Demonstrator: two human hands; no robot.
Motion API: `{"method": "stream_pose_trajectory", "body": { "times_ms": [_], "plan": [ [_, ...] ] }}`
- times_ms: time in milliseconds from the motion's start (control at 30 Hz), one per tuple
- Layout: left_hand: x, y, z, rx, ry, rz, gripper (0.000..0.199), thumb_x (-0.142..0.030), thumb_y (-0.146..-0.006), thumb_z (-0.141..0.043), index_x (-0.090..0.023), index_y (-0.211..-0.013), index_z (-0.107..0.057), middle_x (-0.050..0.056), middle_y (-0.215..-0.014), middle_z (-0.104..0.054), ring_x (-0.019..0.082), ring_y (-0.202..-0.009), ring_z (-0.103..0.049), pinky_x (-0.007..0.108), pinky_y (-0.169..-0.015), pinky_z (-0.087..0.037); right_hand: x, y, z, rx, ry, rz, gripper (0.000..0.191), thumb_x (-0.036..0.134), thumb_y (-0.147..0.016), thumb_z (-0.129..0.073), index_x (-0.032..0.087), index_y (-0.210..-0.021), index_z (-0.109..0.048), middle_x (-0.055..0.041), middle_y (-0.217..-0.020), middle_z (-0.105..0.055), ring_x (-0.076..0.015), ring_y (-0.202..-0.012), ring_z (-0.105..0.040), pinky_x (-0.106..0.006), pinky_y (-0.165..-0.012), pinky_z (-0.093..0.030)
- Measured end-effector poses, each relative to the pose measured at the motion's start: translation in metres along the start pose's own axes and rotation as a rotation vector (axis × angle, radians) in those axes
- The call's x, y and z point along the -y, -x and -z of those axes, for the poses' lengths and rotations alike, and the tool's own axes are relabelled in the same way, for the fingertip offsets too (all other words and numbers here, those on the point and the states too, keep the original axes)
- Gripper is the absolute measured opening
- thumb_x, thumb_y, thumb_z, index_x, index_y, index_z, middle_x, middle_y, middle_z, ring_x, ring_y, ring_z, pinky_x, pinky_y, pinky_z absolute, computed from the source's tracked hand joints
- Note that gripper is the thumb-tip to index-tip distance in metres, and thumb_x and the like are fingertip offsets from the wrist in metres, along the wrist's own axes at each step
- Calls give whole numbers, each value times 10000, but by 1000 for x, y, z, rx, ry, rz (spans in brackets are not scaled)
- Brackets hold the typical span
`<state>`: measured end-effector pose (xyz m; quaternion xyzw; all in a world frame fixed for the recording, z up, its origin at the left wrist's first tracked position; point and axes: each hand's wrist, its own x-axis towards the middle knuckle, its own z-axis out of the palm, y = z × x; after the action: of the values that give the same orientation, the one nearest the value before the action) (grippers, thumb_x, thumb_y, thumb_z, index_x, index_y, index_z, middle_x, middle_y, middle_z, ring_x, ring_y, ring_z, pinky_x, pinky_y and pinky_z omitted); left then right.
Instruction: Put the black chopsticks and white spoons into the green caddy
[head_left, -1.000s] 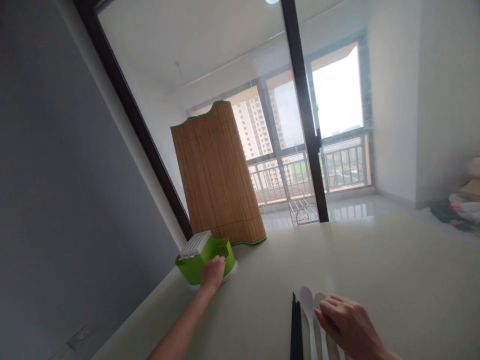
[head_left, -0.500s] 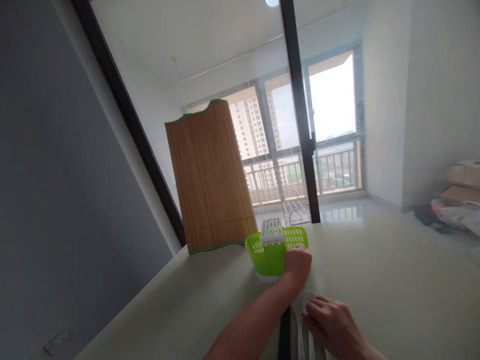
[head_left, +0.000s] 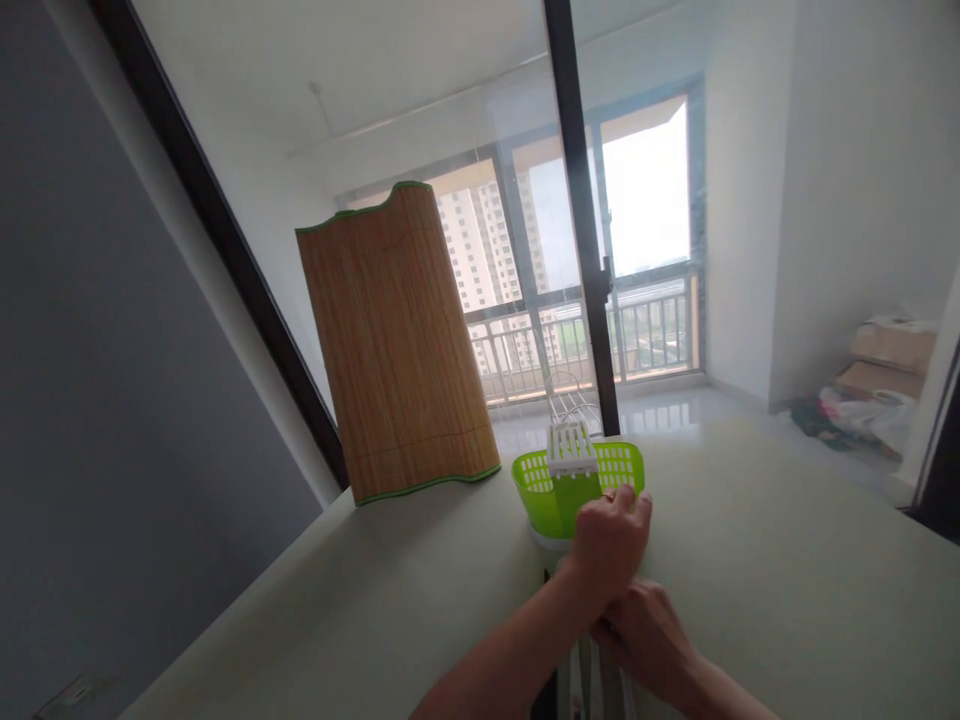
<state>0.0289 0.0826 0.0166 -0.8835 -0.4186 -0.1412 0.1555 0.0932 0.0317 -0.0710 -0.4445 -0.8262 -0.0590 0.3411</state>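
Observation:
A light green slotted basket [head_left: 546,505] with a white base stands on the pale table, and a white slotted piece [head_left: 571,450] sits across its rim. My left hand [head_left: 611,530] is closed on the basket's near right side, its fingers bent at the rim. Partly behind the left wrist, my right hand [head_left: 649,630] has its fingers curled over the ends of several long pale utensils [head_left: 586,680]; what it holds is hidden. A dark strip-like thing [head_left: 545,695] lies beside the utensils, mostly covered by my left forearm.
A bamboo mat [head_left: 397,350] with green edging stands upright at the back left of the table [head_left: 360,590]. A glass door with a dark frame [head_left: 581,220] rises behind. Cardboard boxes [head_left: 892,345] and bags lie on the floor at right.
The basket has shifted right, away from the mat, with my left hand at it. My right hand has come closer beneath the left wrist. The view has turned slightly right.

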Motion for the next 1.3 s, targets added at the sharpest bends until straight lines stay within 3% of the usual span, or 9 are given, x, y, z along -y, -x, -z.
{"method": "stream_pose_trajectory", "body": {
  "times_ms": [100, 233, 333, 433, 667, 867, 1033, 1300],
  "plan": [
    [28, 46, 14, -28, 105, 229, 230, -292, -940, -398, -251, -1083, -573, 53, -1014, -635, 175, -891, -603, 266, -697, -433, 2, -1, 4, 68, -1, 10, 162, 186, -838, -503, 216, -714, -603, -2, -702, -668, -177, -673, -610, -274, -605, -350],
    [67, 110, 10, 133, 263, 533, 178, -320, -893, -449, -250, -981, -587, 4, -934, -668, 155, -797, -623, 255, -666, -403, 4, -1, 6, 100, 27, 23, 234, 217, -906, -475, 214, -679, -530, 13, -672, -618, -166, -657, -573, -287, -600, -313],
    [76, 145, -3, 268, 345, 605, 203, -369, -878, -452, -246, -942, -601, -7, -859, -676, 152, -786, -623, 251, -661, -392, 6, -1, 5, 99, 21, 37, 236, 232, -924, -473, 214, -693, -513, 10, -686, -601, -172, -683, -554, -296, -613, -304],
    [72, 162, -15, 325, 371, 615, 217, -408, -840, -492, -246, -915, -615, -9, -834, -676, 157, -770, -617, 251, -643, -377, 9, -1, 4, 92, 17, 48, 227, 243, -934, -479, 214, -713, -518, 3, -711, -591, -187, -741, -538, -300, -630, -300],
    [64, 160, -15, 320, 375, 622, 200, -373, -785, -527, -237, -889, -631, 3, -842, -683, 171, -760, -624, 257, -654, -399, 8, -1, 3, 142, 1, 62, 211, 234, -939, -485, 211, -733, -523, -1, -740, -581, -198, -786, -515, -310, -654, -308],
    [59, 150, -5, 413, 207, 607, 226, -232, -745, -496, -190, -910, -643, 72, -938, -695, 253, -854, -668, 323, -713, -486, 7, 0, 3, 155, -16, 73, 222, 237, -948, -464, 211, -734, -518, -2, -735, -576, -200, -785, -510, -311, -649, -306],
    [67, 142, -7, 466, 57, 635, 339, -50, -721, -437, -113, -964, -666, 153, -942, -701, 291, -883, -682, 362, -730, -517, 5, 1, 4, 137, -17, 97, 229, 247, -952, -450, 214, -735, -515, -1, -719, -571, -198, -761, -499, -313, -640, -301],
    [82, 134, -5, 430, 35, 611, 381, 32, -778, -350, -78, -935, -680, 196, -917, -707, 296, -892, -684, 362, -729, -515, 6, 1, 6, 102, -20, 106, 218, 225, -941, -466, 214, -727, -505, 5, -712, -574, -191, -758, -506, -302, -633, -303]
  ]
}}
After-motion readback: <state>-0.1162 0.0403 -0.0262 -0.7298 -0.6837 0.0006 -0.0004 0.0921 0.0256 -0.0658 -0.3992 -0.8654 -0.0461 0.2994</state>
